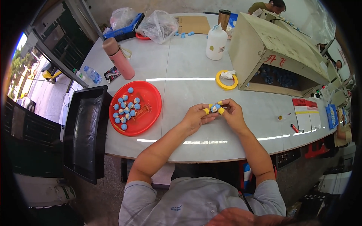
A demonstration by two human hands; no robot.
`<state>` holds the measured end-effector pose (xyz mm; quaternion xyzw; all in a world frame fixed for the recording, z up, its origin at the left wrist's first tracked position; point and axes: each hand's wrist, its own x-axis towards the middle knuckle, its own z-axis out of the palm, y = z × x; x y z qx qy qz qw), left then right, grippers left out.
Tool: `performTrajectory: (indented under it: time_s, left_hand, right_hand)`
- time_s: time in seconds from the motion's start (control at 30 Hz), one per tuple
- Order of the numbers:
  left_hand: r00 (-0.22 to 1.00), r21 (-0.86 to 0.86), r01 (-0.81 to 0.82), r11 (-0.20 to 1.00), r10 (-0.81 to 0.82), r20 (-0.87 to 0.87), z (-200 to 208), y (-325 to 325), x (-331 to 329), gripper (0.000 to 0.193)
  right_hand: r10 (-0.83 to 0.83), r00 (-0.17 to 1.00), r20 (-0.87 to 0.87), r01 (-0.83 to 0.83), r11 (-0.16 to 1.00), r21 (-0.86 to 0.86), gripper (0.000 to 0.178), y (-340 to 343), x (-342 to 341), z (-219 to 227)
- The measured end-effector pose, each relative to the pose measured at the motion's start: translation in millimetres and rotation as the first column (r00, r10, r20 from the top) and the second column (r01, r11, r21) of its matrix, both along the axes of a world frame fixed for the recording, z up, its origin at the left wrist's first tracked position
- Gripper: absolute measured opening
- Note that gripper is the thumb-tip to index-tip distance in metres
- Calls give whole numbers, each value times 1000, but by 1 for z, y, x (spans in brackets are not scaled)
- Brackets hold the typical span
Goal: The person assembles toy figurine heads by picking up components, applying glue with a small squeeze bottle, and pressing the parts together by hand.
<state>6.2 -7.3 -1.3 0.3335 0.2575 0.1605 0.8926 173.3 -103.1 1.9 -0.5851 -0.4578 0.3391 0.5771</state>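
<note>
Head view: left hand and right hand pinch one small blue-and-white piece between their fingertips above one glossy pale table. Left of them, one red tray bears about fifteen blue balls; beyond the right hand, one yellow tape roll, one white bottle, then a grey wall.

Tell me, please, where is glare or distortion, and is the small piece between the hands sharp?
Head view: glare streaks cross the white table; head view: fisheye distortion curves its near edge and the corners go black; head view: the street at left is partly washed out; head view: the blue piece between left hand and right hand is too small to judge fine sharpness.
</note>
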Motion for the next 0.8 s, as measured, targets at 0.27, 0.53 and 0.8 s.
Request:
performTrajectory:
  time_s: [0.27, 0.53, 0.8]
  left_hand:
    - [1000, 30, -3, 1000, 2, 21, -5, -1, 1, 27]
    - [1000, 65, 7, 998, -9, 22, -8, -2, 0, 27]
    - [1000, 76, -6, 997, 5, 19, -5, -4, 1, 25]
  right_hand:
    - [87, 986, -140, -86, 996, 9, 23, -2, 6, 5]
    - [74, 991, 112, -82, 994, 76, 24, -6, -2, 10]
    - [69, 988, 136, -78, 995, 63, 24, -6, -5, 10]
